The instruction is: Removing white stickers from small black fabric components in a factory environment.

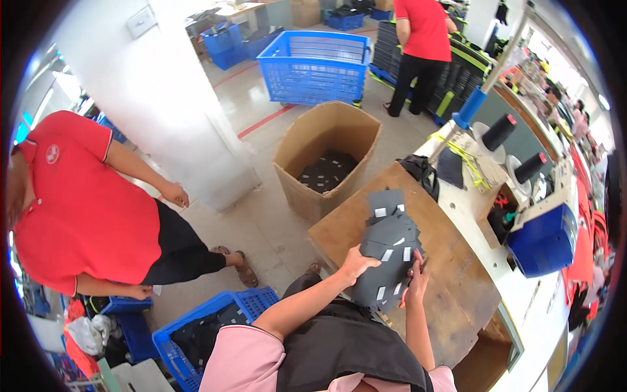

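Note:
A loose pile of dark grey flat pieces [392, 238] with small white labels lies on a brown wooden board [457, 294] in front of me. My left hand [359, 264] grips the pile's left edge, thumb on top and the other fingers partly hidden. On the opposite side, my right hand [416, 281] is closed around the right edge of the same pieces. Those near me lie fanned over one another, and a squarer group sticks out at the far end. Whether they are cloth or another sheet material I cannot tell.
Beyond the board stands an open cardboard box [307, 189] with similar dark pieces inside. A blue crate [196, 333] sits at my left. A person in red [98, 202] stands left; another [424, 39] works farther off. Black thread cones [499, 134] and a blue machine part [545, 242] are at right.

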The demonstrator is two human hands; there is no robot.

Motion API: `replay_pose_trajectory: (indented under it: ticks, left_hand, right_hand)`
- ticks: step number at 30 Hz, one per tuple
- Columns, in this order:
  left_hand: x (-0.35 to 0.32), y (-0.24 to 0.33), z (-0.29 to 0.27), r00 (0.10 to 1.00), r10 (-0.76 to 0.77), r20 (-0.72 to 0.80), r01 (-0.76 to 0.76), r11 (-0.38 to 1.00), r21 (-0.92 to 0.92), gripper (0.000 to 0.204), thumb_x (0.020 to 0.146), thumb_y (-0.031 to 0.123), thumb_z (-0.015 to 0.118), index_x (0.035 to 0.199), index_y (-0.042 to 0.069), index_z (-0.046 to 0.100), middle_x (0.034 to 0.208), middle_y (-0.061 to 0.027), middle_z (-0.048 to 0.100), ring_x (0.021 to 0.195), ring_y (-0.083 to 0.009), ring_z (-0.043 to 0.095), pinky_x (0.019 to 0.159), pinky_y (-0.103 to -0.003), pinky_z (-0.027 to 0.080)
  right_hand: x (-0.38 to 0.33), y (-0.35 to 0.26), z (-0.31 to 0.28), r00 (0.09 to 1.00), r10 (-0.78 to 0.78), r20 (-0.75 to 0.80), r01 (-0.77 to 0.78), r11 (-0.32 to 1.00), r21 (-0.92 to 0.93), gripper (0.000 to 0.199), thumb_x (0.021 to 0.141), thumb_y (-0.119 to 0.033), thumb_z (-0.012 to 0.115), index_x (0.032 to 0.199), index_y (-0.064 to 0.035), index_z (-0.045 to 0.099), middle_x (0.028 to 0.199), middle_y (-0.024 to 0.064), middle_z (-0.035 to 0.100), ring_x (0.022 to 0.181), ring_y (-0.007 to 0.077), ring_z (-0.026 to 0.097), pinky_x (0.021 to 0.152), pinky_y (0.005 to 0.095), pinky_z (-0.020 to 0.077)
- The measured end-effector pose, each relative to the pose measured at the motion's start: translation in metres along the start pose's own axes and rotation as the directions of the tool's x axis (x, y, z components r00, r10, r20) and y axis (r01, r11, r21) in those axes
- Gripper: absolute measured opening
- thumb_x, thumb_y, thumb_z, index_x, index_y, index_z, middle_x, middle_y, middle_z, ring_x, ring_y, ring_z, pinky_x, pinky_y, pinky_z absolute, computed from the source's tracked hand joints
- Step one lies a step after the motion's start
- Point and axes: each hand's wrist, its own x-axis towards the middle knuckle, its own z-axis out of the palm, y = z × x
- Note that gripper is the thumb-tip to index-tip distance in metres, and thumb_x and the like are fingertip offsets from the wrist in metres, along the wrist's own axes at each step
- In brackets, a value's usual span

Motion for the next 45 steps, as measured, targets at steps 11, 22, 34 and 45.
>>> replay_pose_trajectory:
  ticks: [11,22,34,45]
  left_hand:
    - [-0.022,0.031,-0.002,0.998,0.028,-0.065,-0.028,1.0,-0.003,0.052,0.057,0.006,0.07,0.107,0.002,0.057,0.094,-0.0081,0.062,0.085,-0.0193,0.058,0.079,-0.033,0.046]
    - [-0.069,0.052,0.011,0.977,0.131,-0.171,-0.14,0.989,-0.042,0.049,0.058,0.005,0.068,0.106,0.003,0.057,0.094,-0.0086,0.062,0.085,-0.0192,0.058,0.08,-0.032,0.045]
    - [-0.105,0.049,0.008,0.98,0.095,-0.176,-0.12,0.983,-0.137,0.052,0.056,0.007,0.069,0.106,0.003,0.057,0.096,-0.0107,0.061,0.086,-0.0232,0.058,0.079,-0.034,0.045]
    - [-0.104,0.045,0.013,0.98,0.093,-0.176,-0.124,0.976,-0.176,0.05,0.056,0.007,0.069,0.105,0.003,0.058,0.096,-0.011,0.061,0.086,-0.0245,0.058,0.082,-0.035,0.044]
  right_hand:
    - [-0.008,0.008,-0.009,0.998,-0.062,0.01,0.059,0.978,0.201,0.051,0.088,-0.04,0.05,0.127,-0.0065,0.045,0.133,0.0109,0.041,0.106,0.0256,0.053,0.082,0.0359,0.0453]
    - [0.022,0.069,-0.05,0.839,0.395,0.375,-0.517,0.795,0.319,0.059,0.083,-0.054,0.05,0.129,-0.0174,0.043,0.127,0.0106,0.046,0.12,0.0265,0.034,0.1,0.052,0.0275]
    - [-0.001,0.038,0.007,0.807,0.118,0.579,-0.299,0.927,0.228,0.056,0.086,-0.047,0.049,0.13,-0.0125,0.042,0.127,0.0095,0.046,0.116,0.0259,0.04,0.093,0.0462,0.034]
    - [-0.005,0.045,0.025,0.733,-0.117,0.67,-0.07,0.967,0.245,0.053,0.089,-0.04,0.048,0.13,-0.0077,0.041,0.127,0.0084,0.046,0.111,0.0252,0.047,0.086,0.0405,0.0406]
